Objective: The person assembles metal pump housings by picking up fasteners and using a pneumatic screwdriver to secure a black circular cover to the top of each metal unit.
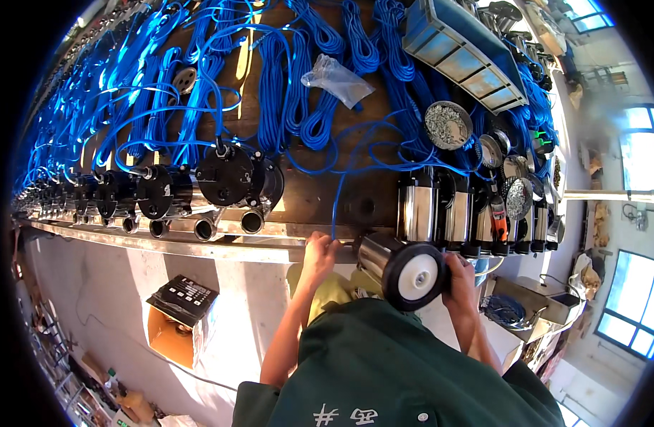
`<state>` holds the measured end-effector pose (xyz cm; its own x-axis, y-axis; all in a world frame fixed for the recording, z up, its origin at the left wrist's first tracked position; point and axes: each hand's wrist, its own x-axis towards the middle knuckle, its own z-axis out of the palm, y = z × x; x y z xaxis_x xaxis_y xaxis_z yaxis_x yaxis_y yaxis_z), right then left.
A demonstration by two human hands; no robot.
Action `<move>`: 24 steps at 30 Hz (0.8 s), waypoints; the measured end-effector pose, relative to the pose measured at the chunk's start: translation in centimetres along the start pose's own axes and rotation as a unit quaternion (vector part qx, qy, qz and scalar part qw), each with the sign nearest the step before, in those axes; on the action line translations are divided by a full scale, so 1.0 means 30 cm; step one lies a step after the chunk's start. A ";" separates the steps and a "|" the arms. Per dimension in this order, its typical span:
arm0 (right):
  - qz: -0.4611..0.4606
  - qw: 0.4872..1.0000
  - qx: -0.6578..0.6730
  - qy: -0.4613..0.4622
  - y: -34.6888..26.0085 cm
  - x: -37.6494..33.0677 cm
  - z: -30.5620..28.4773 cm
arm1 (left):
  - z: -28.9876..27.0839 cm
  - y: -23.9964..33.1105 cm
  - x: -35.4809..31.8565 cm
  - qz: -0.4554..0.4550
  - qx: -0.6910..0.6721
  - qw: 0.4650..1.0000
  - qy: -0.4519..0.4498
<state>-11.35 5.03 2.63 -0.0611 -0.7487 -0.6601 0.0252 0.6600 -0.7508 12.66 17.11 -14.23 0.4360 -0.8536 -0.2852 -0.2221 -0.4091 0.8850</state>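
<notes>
My right hand (461,279) grips the black end of a steel pump (401,267) with a white round centre, held tilted off the bench edge. At the bench edge my left hand (320,250) pinches the blue cable (335,206) that runs up from that pump. A row of finished pumps (227,181) with black heads lies to the left along the bench (320,192). More upright steel pumps (441,210) stand to the right.
Coils of blue cable (284,85) cover the wooden bench. A clear plastic bag (337,78) lies on them. Bowls of small parts (448,124) and a metal tray (462,50) sit at the right. An open cardboard box (181,317) stands on the floor at the left.
</notes>
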 end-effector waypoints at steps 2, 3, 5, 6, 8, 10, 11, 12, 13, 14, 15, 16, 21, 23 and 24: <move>-0.006 1.000 -0.023 0.014 0.013 0.026 0.013 | 0.039 -0.016 0.015 0.030 0.101 0.994 0.022; -0.006 0.999 -0.035 0.010 0.009 0.036 0.013 | 0.026 0.035 0.025 -0.087 0.129 0.987 -0.034; -0.008 0.998 -0.057 0.005 -0.007 0.037 0.004 | 0.016 0.082 0.065 -0.062 0.124 0.989 0.053; -0.005 0.998 -0.060 0.009 -0.014 0.024 0.001 | 0.013 0.107 0.081 -0.050 0.120 0.987 0.094; -0.001 0.998 -0.067 0.015 -0.028 -0.001 0.024 | 0.013 0.184 0.160 0.105 0.139 0.979 0.107; -0.012 0.997 -0.073 0.020 -0.024 -0.010 0.033 | 0.048 0.242 0.250 0.259 0.183 0.941 0.119; -0.016 0.997 -0.077 0.017 -0.023 -0.001 0.035 | 0.072 0.246 0.290 0.224 0.221 0.944 0.099; -0.021 0.996 -0.082 0.016 -0.026 0.007 0.023 | 0.108 0.230 0.329 0.190 0.257 0.944 0.081; -0.024 0.991 -0.128 0.000 -0.040 0.009 0.005 | 0.147 0.214 0.362 0.156 0.289 0.942 0.063; -0.027 0.981 -0.190 -0.017 -0.070 -0.005 -0.017 | 0.177 0.168 0.398 0.125 0.299 0.946 0.034; -0.029 0.969 -0.245 -0.028 -0.092 -0.017 -0.048 | 0.166 0.198 0.412 0.062 0.258 0.964 -0.010; -0.085 0.965 -0.245 -0.047 -0.114 -0.046 -0.057 | 0.146 0.230 0.420 -0.003 0.219 0.974 -0.053; -0.166 0.965 -0.191 -0.063 -0.248 -0.051 -0.447 | -0.041 0.384 0.294 0.032 -0.047 0.997 0.048; -0.322 0.705 -0.576 0.259 -0.217 -0.059 -0.558 | -0.101 0.588 0.128 0.137 -0.036 0.981 0.128; -0.361 0.559 -0.661 0.347 -0.224 -0.072 -0.570 | -0.126 0.649 0.061 0.289 0.065 0.941 0.164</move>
<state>-28.46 3.29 9.48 0.0363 -0.9482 0.3157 -0.9872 0.0151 0.1587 12.43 8.80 3.86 0.4504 -0.8088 0.3781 -0.6005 0.0390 0.7986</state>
